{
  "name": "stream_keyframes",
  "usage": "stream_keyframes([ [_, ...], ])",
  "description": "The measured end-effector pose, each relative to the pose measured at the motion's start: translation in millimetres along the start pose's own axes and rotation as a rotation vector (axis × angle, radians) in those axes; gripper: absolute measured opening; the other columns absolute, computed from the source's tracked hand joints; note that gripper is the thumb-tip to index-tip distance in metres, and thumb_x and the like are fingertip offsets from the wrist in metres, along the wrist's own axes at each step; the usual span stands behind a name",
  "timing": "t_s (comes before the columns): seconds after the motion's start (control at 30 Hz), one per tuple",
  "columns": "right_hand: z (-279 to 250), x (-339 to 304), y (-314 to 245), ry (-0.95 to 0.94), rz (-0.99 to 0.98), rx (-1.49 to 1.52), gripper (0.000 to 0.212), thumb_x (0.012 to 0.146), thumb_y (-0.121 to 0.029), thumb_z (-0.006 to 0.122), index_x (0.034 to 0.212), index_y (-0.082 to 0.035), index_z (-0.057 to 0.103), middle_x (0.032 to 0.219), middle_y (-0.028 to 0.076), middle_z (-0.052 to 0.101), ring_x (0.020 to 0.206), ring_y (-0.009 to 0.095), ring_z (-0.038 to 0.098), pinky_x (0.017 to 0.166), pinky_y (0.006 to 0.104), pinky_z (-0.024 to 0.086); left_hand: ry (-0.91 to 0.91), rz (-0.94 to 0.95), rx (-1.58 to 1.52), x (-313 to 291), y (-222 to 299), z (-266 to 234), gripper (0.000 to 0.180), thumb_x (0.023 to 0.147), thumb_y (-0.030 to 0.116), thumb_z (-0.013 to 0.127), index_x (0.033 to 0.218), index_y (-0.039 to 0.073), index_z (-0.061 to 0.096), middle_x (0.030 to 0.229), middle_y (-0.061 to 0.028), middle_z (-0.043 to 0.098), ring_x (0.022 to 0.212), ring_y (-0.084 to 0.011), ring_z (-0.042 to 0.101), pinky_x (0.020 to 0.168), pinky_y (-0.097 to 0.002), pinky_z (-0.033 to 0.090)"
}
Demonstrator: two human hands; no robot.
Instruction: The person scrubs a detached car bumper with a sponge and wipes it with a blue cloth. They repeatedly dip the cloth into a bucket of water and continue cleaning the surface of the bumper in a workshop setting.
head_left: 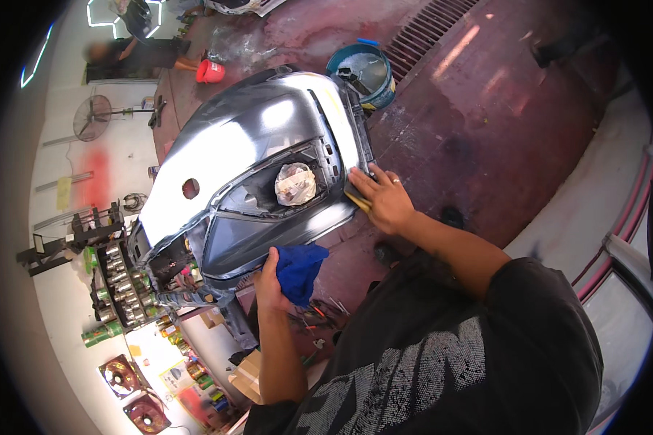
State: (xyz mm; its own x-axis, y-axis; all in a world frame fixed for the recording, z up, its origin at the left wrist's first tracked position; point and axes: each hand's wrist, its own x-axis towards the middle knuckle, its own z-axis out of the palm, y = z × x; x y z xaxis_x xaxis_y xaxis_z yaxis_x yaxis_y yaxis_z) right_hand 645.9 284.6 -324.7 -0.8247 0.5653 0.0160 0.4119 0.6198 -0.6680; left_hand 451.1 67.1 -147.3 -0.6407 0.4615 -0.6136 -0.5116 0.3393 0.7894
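Observation:
A large grey and silver car bumper (225, 145) lies before me, with bright light glaring off it. My right hand (384, 199) is pressed against its right edge, fingers stretched over a thin yellowish pad (358, 201); only the pad's edge shows under them. My left hand (270, 286) grips a bunched blue cloth (300, 273) just off the bumper's near edge. A crumpled ball of whitish wrapping (295, 184) sits in the bumper's dark recess. A round hole (191, 188) pierces the shiny panel to the left.
Beyond the bumper stands a teal bucket (366, 75) of cloudy water, near a floor grate (428, 35). Another person's hand (187, 65) is at a red bucket (210, 71). At left are a fan (94, 117) and a rack of cans (123, 286). Tools (319, 313) lie below the cloth.

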Motion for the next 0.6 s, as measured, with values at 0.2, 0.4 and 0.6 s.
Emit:
stream_keyframes([
  [0.2, 13.9, -18.3, -20.9, 0.031, -0.063, 0.081, 0.079, 0.101, -0.027, 0.065, 0.172, -0.007, 0.037, 0.18, 0.011, 0.038, 0.162, 0.04, 0.038, 0.127, 0.0585, 0.035, 0.044, 0.056, 0.004, 5.2, -7.5, -12.9, 0.046, 0.11, 0.028, 0.074, 0.136, -0.01, 0.066, 0.125, -0.0189, 0.077, 0.106, -0.0306, 0.08, 0.093, -0.0452, 0.067],
  [0.4, 5.6, 3.6, -14.1, -0.032, 0.024, -0.002, 0.072, 0.108, -0.037, 0.059, 0.172, -0.01, 0.041, 0.18, 0.012, 0.039, 0.164, 0.041, 0.036, 0.128, 0.0614, 0.033, 0.073, 0.02, -0.04, 14.4, -14.7, -22.3, 0.046, 0.109, 0.026, 0.075, 0.137, -0.009, 0.065, 0.124, -0.0191, 0.077, 0.105, -0.0305, 0.08, 0.093, -0.0449, 0.067],
  [0.6, -10.9, -2.5, -12.9, -0.062, -0.18, -0.069, 0.073, 0.105, -0.028, 0.059, 0.173, -0.013, 0.039, 0.182, 0.008, 0.037, 0.167, 0.038, 0.032, 0.13, 0.0638, 0.03, 0.069, 0.056, -0.004, 9.7, -13.1, -16.5, 0.045, 0.109, 0.027, 0.075, 0.137, -0.007, 0.065, 0.124, -0.0167, 0.077, 0.103, -0.0296, 0.08, 0.092, -0.0445, 0.067],
])
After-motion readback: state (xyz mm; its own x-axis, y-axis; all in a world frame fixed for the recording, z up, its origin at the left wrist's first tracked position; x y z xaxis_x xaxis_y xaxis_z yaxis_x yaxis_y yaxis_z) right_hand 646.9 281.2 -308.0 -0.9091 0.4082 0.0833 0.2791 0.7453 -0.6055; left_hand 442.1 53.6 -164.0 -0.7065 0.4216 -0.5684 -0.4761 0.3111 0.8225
